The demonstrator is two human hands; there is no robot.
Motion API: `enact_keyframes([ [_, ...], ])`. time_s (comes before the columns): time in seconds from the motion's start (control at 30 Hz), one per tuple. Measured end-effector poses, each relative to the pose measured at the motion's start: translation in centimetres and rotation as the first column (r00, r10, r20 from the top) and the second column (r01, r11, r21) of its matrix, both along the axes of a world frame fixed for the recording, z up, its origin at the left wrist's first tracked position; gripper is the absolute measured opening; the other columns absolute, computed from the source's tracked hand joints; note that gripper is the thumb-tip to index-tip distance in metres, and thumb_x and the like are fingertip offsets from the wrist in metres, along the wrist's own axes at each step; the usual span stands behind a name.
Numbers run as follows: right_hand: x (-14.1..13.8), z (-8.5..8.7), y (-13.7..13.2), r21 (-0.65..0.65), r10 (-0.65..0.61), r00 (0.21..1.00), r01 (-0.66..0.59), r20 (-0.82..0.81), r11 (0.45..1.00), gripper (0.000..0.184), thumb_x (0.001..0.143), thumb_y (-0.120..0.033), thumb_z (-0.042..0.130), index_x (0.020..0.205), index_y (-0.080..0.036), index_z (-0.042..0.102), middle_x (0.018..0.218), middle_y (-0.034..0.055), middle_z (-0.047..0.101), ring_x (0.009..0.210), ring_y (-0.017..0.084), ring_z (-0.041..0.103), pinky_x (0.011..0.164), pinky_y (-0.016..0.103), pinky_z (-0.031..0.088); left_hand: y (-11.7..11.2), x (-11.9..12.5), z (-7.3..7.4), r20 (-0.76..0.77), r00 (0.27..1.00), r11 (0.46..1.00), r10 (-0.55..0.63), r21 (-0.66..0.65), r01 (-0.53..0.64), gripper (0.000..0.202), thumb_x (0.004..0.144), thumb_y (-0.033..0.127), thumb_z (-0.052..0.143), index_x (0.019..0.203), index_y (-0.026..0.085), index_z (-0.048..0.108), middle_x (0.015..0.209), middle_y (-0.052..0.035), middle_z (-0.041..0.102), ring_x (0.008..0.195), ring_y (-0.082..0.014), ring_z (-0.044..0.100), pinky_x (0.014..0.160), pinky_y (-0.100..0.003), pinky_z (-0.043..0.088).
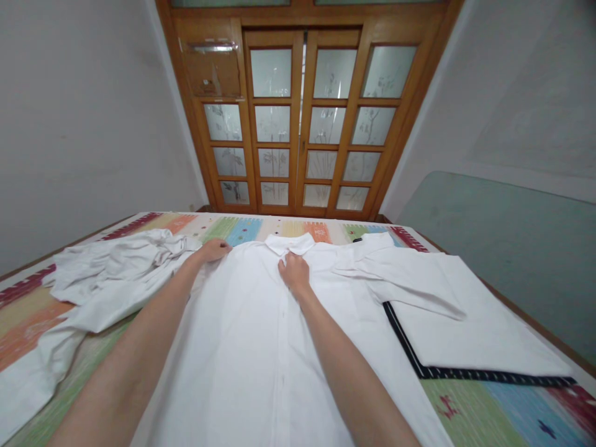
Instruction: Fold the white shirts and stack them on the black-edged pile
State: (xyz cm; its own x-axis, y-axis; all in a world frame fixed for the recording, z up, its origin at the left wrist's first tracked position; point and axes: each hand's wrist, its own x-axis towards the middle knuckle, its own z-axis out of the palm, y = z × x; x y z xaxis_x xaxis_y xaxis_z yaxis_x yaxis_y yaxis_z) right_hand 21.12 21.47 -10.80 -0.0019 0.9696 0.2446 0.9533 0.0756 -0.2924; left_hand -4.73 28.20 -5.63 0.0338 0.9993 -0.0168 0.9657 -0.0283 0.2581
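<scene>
A white button-up shirt (242, 335) lies front side up before me, its collar (289, 244) at the far end. My left hand (216, 249) is closed on the shirt's shoulder edge, left of the collar. Just below the collar, at the top of the button strip, my right hand (295, 272) has its fingers curled on the fabric; the fingertips are partly hidden. One sleeve (410, 279) stretches out to the right. The other sleeve is mostly hidden behind my left forearm.
Crumpled white clothing (116, 267) lies at the left. A folded white garment with black trim (488, 335) lies on the right, partly under the sleeve. Beneath everything is a striped colourful cover (465, 410). Beyond stand wooden doors with glass panes (279, 124); a greenish panel (503, 230) is at the right.
</scene>
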Motion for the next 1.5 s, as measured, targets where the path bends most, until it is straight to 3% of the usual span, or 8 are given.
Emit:
enact_keyframes([
  [0.13, 0.0, 0.0, 0.0, 0.011, 0.007, 1.0, -0.007, -0.003, 1.0, 0.031, 0.096, -0.03, 0.041, 0.105, -0.015, 0.067, 0.107, 0.0146, 0.069, 0.1, 0.024, 0.064, 0.086, 0.031, 0.047, 0.6, -0.9, 0.1, -0.014, 1.0, 0.999, -0.026, -0.024, 0.026, 0.022, 0.076, 0.027, 0.05, 0.08, 0.02, 0.071, 0.093, -0.0034, 0.076, 0.091, -0.019, 0.066, 0.079, -0.022, 0.049],
  [0.37, 0.1, 0.0, 0.0, 0.005, 0.007, 1.0, -0.007, 0.0, 1.0, 0.032, 0.097, -0.03, 0.04, 0.106, -0.015, 0.067, 0.108, 0.0147, 0.069, 0.102, 0.025, 0.064, 0.086, 0.032, 0.047, 0.9, -2.2, -0.3, -0.2, 0.974, 0.994, -0.104, -0.053, 0.095, 0.019, 0.075, 0.026, 0.056, 0.088, 0.019, 0.069, 0.096, -0.0053, 0.074, 0.088, -0.019, 0.066, 0.074, -0.022, 0.047],
  [0.47, 0.1, 0.0, 0.0, -0.002, 0.01, 1.0, -0.01, 0.001, 1.0, 0.033, 0.097, -0.03, 0.04, 0.107, -0.015, 0.066, 0.108, 0.015, 0.069, 0.103, 0.025, 0.063, 0.088, 0.032, 0.047, 0.9, -2.3, -0.6, -0.253, 0.966, 0.998, -0.058, -0.018, 0.055, 0.017, 0.081, 0.024, 0.053, 0.088, 0.017, 0.067, 0.096, -0.0087, 0.073, 0.091, -0.0213, 0.066, 0.078, -0.025, 0.047],
  [0.6, 0.0, -0.1, 0.0, 0.008, 0.019, 1.0, -0.019, 0.009, 1.0, 0.032, 0.097, -0.029, 0.039, 0.108, -0.014, 0.066, 0.11, 0.0155, 0.068, 0.103, 0.024, 0.062, 0.088, 0.032, 0.046, 0.6, -2.0, -1.1, -0.298, 0.954, 0.997, 0.038, 0.069, -0.018, 0.028, 0.092, 0.023, 0.04, 0.106, 0.014, 0.063, 0.107, -0.0165, 0.07, 0.1, -0.0245, 0.066, 0.083, -0.029, 0.047],
  [0.87, 0.0, -0.3, 0.1, 0.054, 0.009, 1.0, -0.011, 0.029, 0.998, 0.029, 0.095, -0.027, 0.043, 0.103, -0.013, 0.067, 0.107, 0.0135, 0.07, 0.099, 0.021, 0.063, 0.086, 0.028, 0.046, 0.3, -1.4, -2.7, -0.335, 0.925, 0.974, 0.179, 0.192, -0.119, 0.038, 0.094, 0.027, 0.034, 0.115, 0.009, 0.06, 0.106, -0.0235, 0.068, 0.102, -0.0339, 0.065, 0.081, -0.041, 0.051],
  [1.03, 0.0, -0.4, 0.2, 0.063, 0.003, 0.999, -0.005, 0.033, 0.998, 0.028, 0.095, -0.027, 0.044, 0.103, -0.013, 0.067, 0.106, 0.0141, 0.07, 0.099, 0.022, 0.064, 0.086, 0.029, 0.045, 1.8, -1.7, -2.6, -0.235, 0.972, 0.943, 0.013, 0.327, 0.067, 0.028, 0.087, 0.026, 0.045, 0.099, 0.016, 0.068, 0.104, -0.0142, 0.07, 0.103, -0.0268, 0.063, 0.09, -0.036, 0.048],
  [1.2, 0.0, -0.3, 0.2, 0.06, 0.002, 0.999, -0.004, 0.034, 0.998, 0.028, 0.095, -0.027, 0.045, 0.104, -0.013, 0.067, 0.107, 0.0139, 0.07, 0.098, 0.022, 0.064, 0.085, 0.029, 0.045, 3.0, -1.1, -2.4, -0.142, 0.972, 0.952, -0.189, 0.214, 0.217, 0.029, 0.086, 0.033, 0.05, 0.101, 0.021, 0.073, 0.1, -0.0079, 0.072, 0.095, -0.0221, 0.064, 0.089, -0.032, 0.047],
  [1.5, 0.0, -0.5, 0.3, 0.073, 0.0, 1.0, -0.002, 0.031, 0.997, 0.028, 0.094, -0.027, 0.045, 0.104, -0.013, 0.067, 0.108, 0.0134, 0.07, 0.098, 0.021, 0.064, 0.084, 0.029, 0.045, 2.8, 1.3, -2.8, -0.288, 0.95, 0.965, -0.124, 0.189, 0.183, 0.028, 0.088, 0.028, 0.05, 0.103, 0.018, 0.071, 0.11, -0.0134, 0.068, 0.11, -0.0281, 0.059, 0.093, -0.038, 0.046],
])
